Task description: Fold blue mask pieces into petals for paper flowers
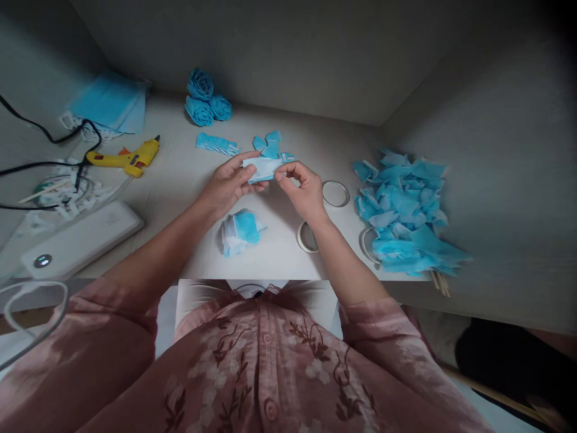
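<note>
The left hand (225, 186) and the right hand (303, 191) are each pinching one end of a small blue-and-white fabric piece (260, 169) between thumb and fingertips, holding it just above the surface (180, 174). The grip is looking light, so the thin piece could slip free, or tear if the ends are pulled unevenly. A crumpled blue bundle (238, 231) is lying just below the hands. A tape ring (336, 193) is sitting beside the right hand, and a second ring (306, 237) seems partly hidden under that wrist. A yellow glue gun (128, 158) is resting well to the left, and a pile of blue pieces (403, 210) is crowding the right.
</note>
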### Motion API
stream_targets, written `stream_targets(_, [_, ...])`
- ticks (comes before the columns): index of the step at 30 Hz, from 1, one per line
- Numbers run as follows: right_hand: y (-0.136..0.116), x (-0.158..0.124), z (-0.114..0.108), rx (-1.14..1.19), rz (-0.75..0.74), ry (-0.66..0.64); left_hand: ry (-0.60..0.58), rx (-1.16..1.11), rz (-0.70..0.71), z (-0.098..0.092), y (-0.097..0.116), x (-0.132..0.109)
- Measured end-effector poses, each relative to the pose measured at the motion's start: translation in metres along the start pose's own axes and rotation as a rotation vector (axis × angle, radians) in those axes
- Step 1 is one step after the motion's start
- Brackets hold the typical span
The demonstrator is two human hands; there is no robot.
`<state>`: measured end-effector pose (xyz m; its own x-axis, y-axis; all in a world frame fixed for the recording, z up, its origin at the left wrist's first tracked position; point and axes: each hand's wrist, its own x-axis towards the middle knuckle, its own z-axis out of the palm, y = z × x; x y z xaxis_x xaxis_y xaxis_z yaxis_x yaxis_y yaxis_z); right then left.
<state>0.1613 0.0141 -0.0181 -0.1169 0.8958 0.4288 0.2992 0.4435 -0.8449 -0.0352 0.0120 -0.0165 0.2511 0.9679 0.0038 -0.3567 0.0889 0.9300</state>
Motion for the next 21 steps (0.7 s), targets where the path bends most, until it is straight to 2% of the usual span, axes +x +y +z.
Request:
stream_targets(5, [0.0, -0.001, 0.0, -0.032, -0.012, -0.009, -0.015, 0.049, 0.001, -0.001, -0.003, 0.001])
stream_targets(13, [0.008, -0.002, 0.001, -0.006, 0.03, -0.033, 0.062, 0.063, 0.055, -0.002, -0.007, 0.004])
stream_targets(21, [0.027, 0.007, 0.004, 0.274, 0.153, -0.143, 0.109, 0.074, 0.088, 0.001, -0.006, 0.004])
